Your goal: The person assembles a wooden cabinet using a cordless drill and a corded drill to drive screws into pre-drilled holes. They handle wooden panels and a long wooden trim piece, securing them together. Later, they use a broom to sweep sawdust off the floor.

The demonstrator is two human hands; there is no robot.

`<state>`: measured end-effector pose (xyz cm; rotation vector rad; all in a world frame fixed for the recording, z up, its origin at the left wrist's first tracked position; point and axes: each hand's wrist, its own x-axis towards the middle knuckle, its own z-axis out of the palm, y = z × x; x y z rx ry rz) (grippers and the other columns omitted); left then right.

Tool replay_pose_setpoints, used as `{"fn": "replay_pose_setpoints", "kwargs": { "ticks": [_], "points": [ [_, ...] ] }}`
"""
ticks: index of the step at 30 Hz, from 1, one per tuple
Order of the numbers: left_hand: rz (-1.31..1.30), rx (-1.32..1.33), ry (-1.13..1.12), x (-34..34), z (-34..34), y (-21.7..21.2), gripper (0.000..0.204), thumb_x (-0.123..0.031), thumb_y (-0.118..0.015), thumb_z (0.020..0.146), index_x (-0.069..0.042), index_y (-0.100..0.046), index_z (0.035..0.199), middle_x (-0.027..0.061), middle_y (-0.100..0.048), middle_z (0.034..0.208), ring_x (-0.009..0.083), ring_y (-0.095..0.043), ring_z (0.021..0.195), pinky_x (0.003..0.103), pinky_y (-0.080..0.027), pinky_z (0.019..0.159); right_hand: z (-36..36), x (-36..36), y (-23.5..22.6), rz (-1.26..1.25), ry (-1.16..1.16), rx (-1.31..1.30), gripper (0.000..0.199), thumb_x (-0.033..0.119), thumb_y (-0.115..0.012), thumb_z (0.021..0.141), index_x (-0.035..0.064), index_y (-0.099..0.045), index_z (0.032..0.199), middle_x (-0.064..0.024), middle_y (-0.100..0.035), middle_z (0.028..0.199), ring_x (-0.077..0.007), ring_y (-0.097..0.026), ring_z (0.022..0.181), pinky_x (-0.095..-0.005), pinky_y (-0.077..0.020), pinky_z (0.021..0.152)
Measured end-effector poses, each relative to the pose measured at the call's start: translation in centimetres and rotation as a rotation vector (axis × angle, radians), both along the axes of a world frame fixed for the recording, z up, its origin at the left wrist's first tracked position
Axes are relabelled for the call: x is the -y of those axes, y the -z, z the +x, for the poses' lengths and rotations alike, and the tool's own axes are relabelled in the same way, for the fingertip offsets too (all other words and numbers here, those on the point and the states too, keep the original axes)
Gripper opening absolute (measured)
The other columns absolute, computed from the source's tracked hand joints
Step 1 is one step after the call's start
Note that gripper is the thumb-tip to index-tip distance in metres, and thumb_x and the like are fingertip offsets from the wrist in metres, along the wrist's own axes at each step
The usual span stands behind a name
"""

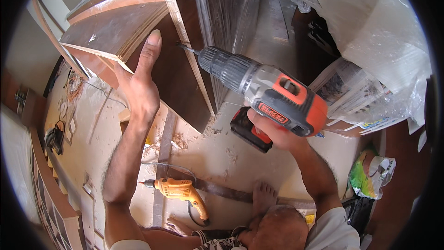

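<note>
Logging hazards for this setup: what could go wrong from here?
1. The drill bit points across the brown panel toward the bare left hand; if it skids, it might catch the thumb.
2. The cordless drill is held by the right hand alone; if the bit binds, it could twist the wrist.
3. A yellow drill lies near a bare foot; stepping back might mean a trip.
</note>
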<state>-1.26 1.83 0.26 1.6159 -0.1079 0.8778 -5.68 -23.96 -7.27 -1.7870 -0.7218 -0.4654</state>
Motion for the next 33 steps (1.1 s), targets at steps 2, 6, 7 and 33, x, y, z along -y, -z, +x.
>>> {"fn": "replay_pose_setpoints", "kwargs": {
  "ticks": [2, 6, 7, 33],
  "points": [
    [0.043, 0.054, -0.041, 0.3, 0.2, -0.1, 0.053, -0.032, -0.075, 0.093, 0.008, -0.06, 0.125, 0.0166, -0.065, 0.118, 0.025, -0.062, 0.11, 0.037, -0.046, 0.103, -0.6, 0.1, -0.3, -0.286, 0.148, 0.193, 0.028, 0.005, -0.08, 0.078, 0.0053, -0.075, 0.106, -0.0105, -0.073, 0.105, -0.0253, -0.071, 0.095, -0.0378, -0.0569, 0.081],
    [0.108, 0.039, -0.032, -0.8, 0.2, 0.1, 0.054, -0.034, -0.075, 0.091, 0.006, -0.063, 0.123, 0.0172, -0.066, 0.117, 0.0264, -0.063, 0.108, 0.037, -0.046, 0.103, -0.9, 0.1, -0.3, -0.229, 0.137, -0.255, 0.025, 0.012, -0.08, 0.08, 0.0116, -0.077, 0.105, -0.007, -0.072, 0.109, -0.0211, -0.07, 0.097, -0.0342, -0.0566, 0.081],
    [0.089, 0.011, -0.028, -1.0, 0.2, 0.5, 0.054, -0.035, -0.076, 0.091, 0.006, -0.063, 0.124, 0.0174, -0.066, 0.118, 0.0265, -0.063, 0.109, 0.038, -0.046, 0.103, -0.7, 0.1, 0.3, -0.27, 0.121, -0.092, 0.024, 0.012, -0.08, 0.081, 0.0121, -0.077, 0.105, -0.0058, -0.072, 0.108, -0.0196, -0.07, 0.097, -0.0336, -0.0565, 0.081],
    [0.233, -0.094, -0.02, -3.5, -3.5, 0.4, 0.052, -0.048, -0.08, 0.086, 0.001, -0.067, 0.074, 0.0074, -0.061, 0.058, 0.0099, -0.054, 0.055, 0.031, -0.046, 0.051, -4.7, 0.1, 26.2, 0.238, 0.451, -0.253, 0.019, 0.004, -0.065, 0.095, 0.0032, -0.058, 0.112, -0.0025, -0.059, 0.095, -0.0141, -0.058, 0.084, -0.03, -0.0498, 0.074]
  ]
}}
